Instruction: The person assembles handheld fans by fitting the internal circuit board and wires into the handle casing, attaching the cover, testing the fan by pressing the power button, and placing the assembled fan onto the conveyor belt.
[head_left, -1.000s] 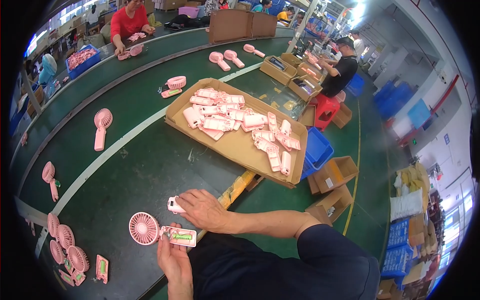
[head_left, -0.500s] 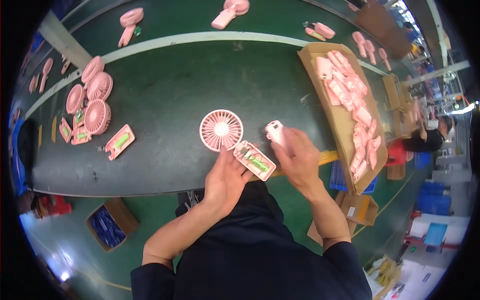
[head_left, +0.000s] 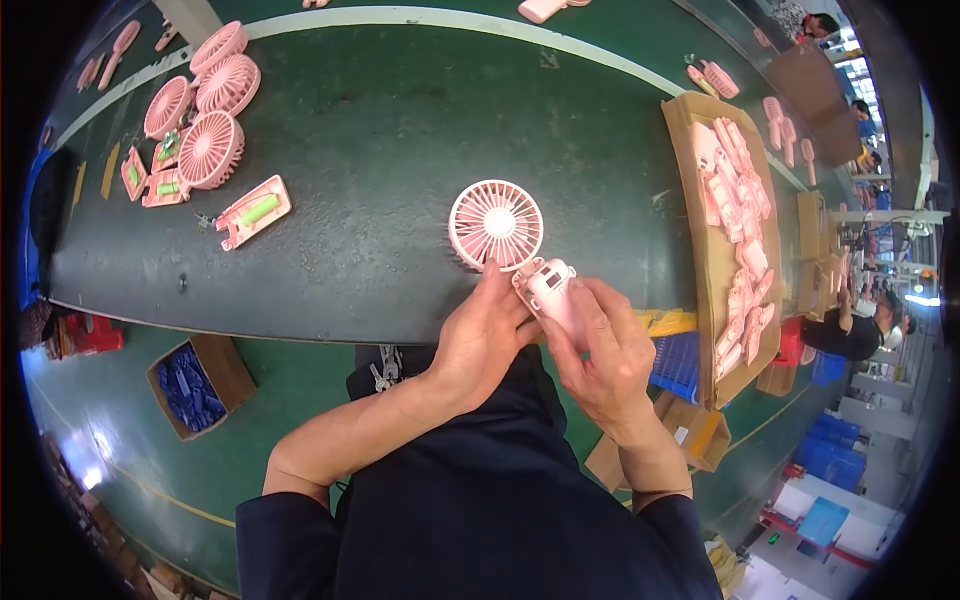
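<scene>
A pink handheld fan has its round, slatted head [head_left: 497,222] pointing away from me over the bench. My left hand [head_left: 472,345] supports the fan from the left, its fingers around the joint below the head and the open handle half. My right hand [head_left: 612,355] grips a pink handle cover [head_left: 556,297] between thumb and fingers. This cover lies over the handle half, hiding the green battery and wires inside; whether the two are pressed tight I cannot tell.
Several pink fans [head_left: 211,150] cluster at the left, near an open handle half with a green battery [head_left: 259,209]. A cardboard tray [head_left: 690,180] of pink covers stands on the right. Below the bench are a box of blue parts [head_left: 232,375] and a blue basket [head_left: 677,366].
My right hand has brought the cover left onto the fan's handle half, so the battery no longer shows. The view has shifted, with the bench appearing higher in it.
</scene>
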